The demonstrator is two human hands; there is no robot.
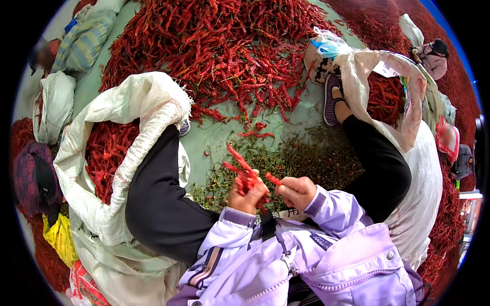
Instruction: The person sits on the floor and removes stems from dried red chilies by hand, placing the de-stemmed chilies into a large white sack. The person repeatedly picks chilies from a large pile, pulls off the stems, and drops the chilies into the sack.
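My left hand (248, 198) is closed around a small bunch of dried red chili peppers (242, 170), their tips poking out above the fingers. Just to its right, my right hand (296, 192) pinches one red chili piece (272, 178) between thumb and fingers. The two hands are close but apart, over a scatter of green-brown chili stems (306, 162) on the pale green floor (208, 143). A few loose chilies (255, 134) lie just beyond the hands. Farther out spreads a big heap of red chilies (214, 49).
An open white woven sack (153, 109) with chilies inside stands by my left leg. Another white woven sack (417, 183), also holding chilies, is at my right leg. A bag with plastic (325, 49) sits by my right shoe (331, 101). Other people (432, 57) sit among chilies farther off.
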